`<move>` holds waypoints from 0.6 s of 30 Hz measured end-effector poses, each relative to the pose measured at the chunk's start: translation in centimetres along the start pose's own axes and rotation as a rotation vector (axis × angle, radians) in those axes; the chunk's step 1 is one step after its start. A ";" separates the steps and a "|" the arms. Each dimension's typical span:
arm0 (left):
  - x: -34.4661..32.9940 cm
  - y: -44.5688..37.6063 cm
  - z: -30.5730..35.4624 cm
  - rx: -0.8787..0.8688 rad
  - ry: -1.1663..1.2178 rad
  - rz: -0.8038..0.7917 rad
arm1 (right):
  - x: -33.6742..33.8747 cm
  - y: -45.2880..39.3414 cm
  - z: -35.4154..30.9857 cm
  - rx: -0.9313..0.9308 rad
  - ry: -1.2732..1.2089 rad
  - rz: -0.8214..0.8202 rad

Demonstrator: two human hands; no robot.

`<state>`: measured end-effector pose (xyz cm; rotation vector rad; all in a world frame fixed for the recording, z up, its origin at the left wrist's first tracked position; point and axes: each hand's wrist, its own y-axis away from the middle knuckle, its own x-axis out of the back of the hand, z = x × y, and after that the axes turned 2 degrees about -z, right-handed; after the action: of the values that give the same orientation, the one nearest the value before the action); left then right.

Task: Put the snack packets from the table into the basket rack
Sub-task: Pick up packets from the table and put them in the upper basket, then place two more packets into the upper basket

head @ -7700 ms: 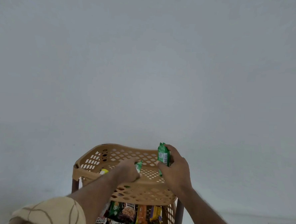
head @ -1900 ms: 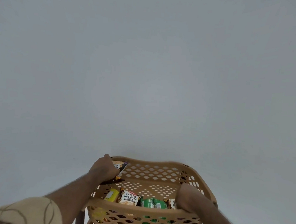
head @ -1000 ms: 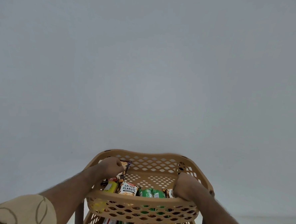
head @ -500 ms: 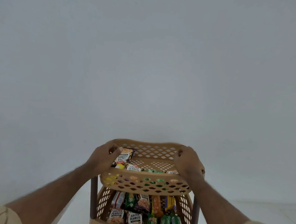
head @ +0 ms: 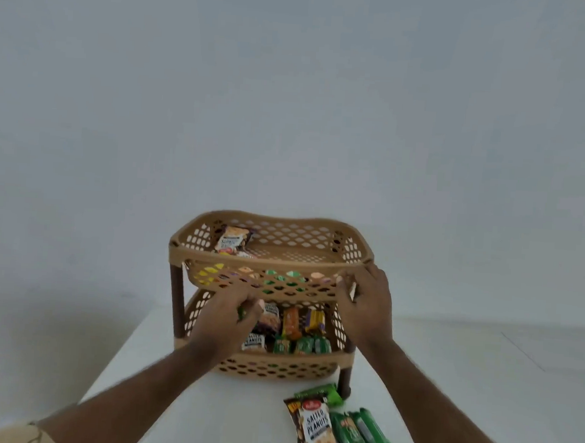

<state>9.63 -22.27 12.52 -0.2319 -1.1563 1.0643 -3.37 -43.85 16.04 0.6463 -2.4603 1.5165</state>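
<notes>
Packets remain on the white table in the head view: a salted peanuts packet and several green packets lie just in front of the two-tier basket rack, near its front right leg. The upper basket shows one peanut packet propped at its back left and more colours through the front lattice; the lower basket holds rows of packets. The left hand hangs before the lower tier with fingers curled; whether it pinches anything I cannot tell. The right hand is at the upper basket's front right corner, fingers loosely bent, seemingly touching the rim.

Judging from this, the next pickup is the loose pile. Steady the rack with one hand, lift packets singly or in a flat stack, and lay them into the open space at the back of the upper basket rather than dropping them against the rim.
</notes>
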 end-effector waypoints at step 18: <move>-16.5 12.7 5.1 0.347 -0.168 -0.652 | 8.4 14.6 8.5 -0.327 0.086 -0.528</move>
<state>-1.82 -30.30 -3.74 0.4892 -1.0639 0.6861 -16.81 -48.01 3.47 1.0300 -2.1603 0.9019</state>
